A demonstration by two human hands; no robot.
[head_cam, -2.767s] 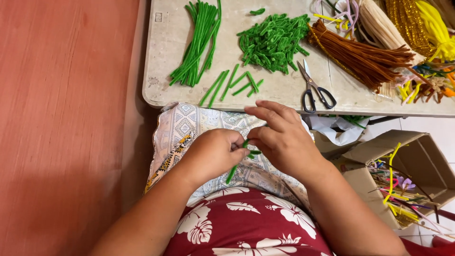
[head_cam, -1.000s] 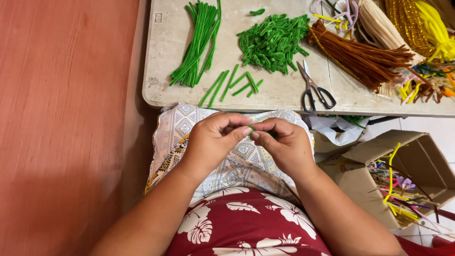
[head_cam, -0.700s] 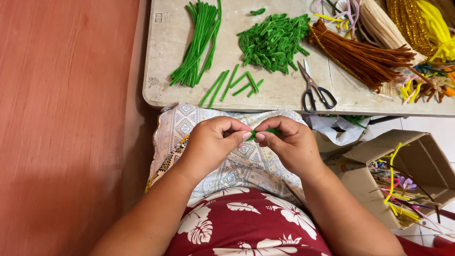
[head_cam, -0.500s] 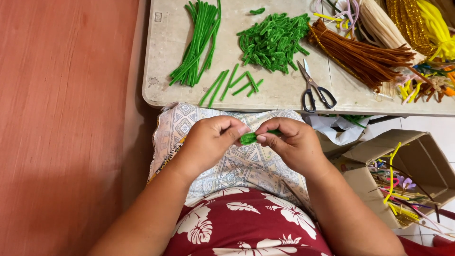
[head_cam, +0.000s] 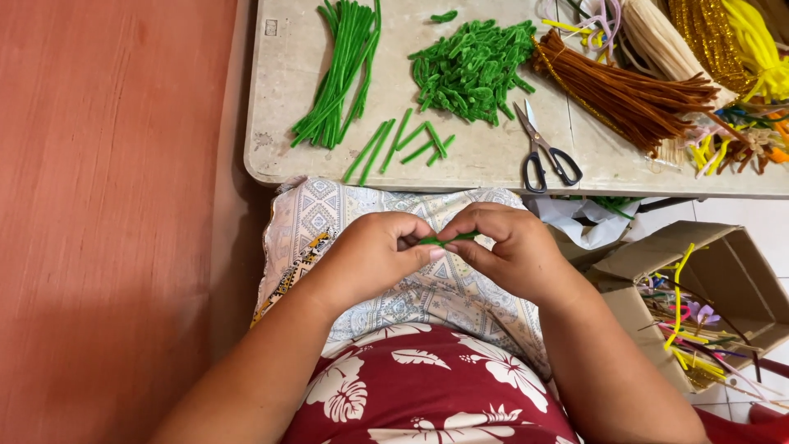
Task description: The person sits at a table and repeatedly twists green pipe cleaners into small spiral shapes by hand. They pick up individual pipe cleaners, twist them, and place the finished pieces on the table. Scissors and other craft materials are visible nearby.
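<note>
Both hands met over the lap, above a patterned cloth [head_cam: 329,222]. Left hand [head_cam: 374,251] and right hand [head_cam: 509,247] each pinched one end of a short green pipe-cleaner piece [head_cam: 448,239], fingertips nearly touching, the piece held level between them.

Judgement: the bend would go best with the pinch kept close to the middle, thumbs as the pivot, both ends turned evenly so the wire folds rather than kinks.

Beyond, on the table [head_cam: 271,156]: cut green pieces [head_cam: 399,144], long green stems [head_cam: 341,70], a heap of shaped green bits [head_cam: 472,70], scissors [head_cam: 544,148], brown stems [head_cam: 625,86]. Cardboard box [head_cam: 723,279] sat at right.

Against the view half a second before: the green piece had read as a bunched clump; here it lay thin and straight, the hands in much the same place.
</note>
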